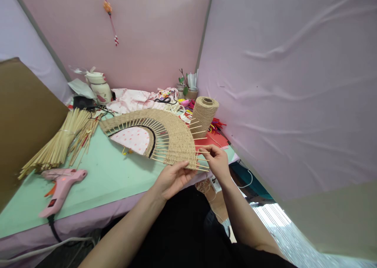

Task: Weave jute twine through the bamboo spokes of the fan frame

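Observation:
A half-round woven fan (pixel 180 138) of tan twine on thin wooden sticks is held over the front of the table. Its inner part is pink dotted fabric (pixel 132 139) edged by a dark band, and bare stick ends poke out past the outer rim. My left hand (pixel 175 178) grips the lower right corner of the weave, thumb on top and fingers beneath. At the right rim, my right hand (pixel 216 160) pinches around the protruding sticks; whether twine is also between its fingertips is too small to tell. Just behind stands a large spool of twine (pixel 204 114).
A pink glue gun (pixel 63 187) with a cord lies at the table's left front. Behind it is a bundle of thin sticks (pixel 63 136) beside a cardboard sheet (pixel 26 126). A bottle (pixel 100 88), crumpled fabric (pixel 134 99) and a cup of white sticks (pixel 192 85) line the back.

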Demonstrator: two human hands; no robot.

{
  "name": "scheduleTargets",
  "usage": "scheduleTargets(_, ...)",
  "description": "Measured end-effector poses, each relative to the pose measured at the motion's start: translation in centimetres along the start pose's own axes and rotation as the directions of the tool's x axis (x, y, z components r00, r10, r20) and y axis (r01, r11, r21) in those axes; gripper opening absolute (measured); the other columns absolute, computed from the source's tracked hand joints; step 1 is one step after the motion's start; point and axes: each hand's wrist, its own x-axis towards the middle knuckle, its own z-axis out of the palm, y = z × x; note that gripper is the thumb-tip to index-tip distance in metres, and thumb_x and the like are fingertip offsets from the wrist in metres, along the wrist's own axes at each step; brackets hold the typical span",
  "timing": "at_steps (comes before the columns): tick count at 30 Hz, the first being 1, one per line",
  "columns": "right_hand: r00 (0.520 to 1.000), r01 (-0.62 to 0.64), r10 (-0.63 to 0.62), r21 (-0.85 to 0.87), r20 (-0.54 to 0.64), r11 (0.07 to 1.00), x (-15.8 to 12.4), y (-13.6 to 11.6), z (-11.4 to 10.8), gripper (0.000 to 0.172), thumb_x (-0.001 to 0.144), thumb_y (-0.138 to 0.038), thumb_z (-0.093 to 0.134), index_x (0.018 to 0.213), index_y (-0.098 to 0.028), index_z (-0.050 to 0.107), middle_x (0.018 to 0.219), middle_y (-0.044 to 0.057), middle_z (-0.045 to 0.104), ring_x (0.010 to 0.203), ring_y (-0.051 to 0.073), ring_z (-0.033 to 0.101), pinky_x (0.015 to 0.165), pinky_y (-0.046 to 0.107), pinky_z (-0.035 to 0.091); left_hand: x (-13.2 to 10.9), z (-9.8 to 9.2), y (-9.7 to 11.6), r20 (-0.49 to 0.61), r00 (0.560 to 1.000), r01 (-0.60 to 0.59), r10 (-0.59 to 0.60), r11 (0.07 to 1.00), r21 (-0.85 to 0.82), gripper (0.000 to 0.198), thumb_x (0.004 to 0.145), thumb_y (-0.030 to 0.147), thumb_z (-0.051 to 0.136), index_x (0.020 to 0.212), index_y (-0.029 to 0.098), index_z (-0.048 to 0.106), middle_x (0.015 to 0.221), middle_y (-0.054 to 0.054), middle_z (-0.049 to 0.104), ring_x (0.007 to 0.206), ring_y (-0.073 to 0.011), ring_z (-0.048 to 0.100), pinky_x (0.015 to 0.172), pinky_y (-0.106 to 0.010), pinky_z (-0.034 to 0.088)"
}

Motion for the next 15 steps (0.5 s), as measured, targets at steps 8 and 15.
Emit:
scheduleTargets(8, 0.967, 0.253, -0.255, -0.23, 0.021, 0.94, 0.2, -0.9, -3.5, 0.021, 0.082, -0.039, 0.063, 0.072, -0.02, 0.065, 0.068, 0.001, 0.063, 0.061, 0.014, 0.053, 0.061, 0.028, 0.042, 0.0, -0.3, -0.2, -0.006, 1.0, 0.01, -0.011, 1.0, -0.015, 0.034, 0.081, 0.006, 0.058, 0.114, 0.011, 0.061, 0.099, -0.011, 0.072, 0.088, -0.0174, 0.068, 0.083, -0.03, 0.053)
scheduleTargets(15, 0.906, 0.419, -0.415, -0.319, 0.083, 0.85, 0.7, -2.1, -4.0, 0.016, 0.087, -0.035, 0.057, 0.082, -0.022, 0.066, 0.076, 0.005, 0.064, 0.069, 0.017, 0.055, 0.065, 0.031, 0.044, -0.2, -0.2, -0.2, -0.024, 1.0, -0.001, 0.001, 1.0, 0.005, 0.037, 0.08, 0.007, 0.061, 0.116, 0.014, 0.061, 0.099, -0.01, 0.072, 0.086, -0.0168, 0.068, 0.081, -0.029, 0.054)
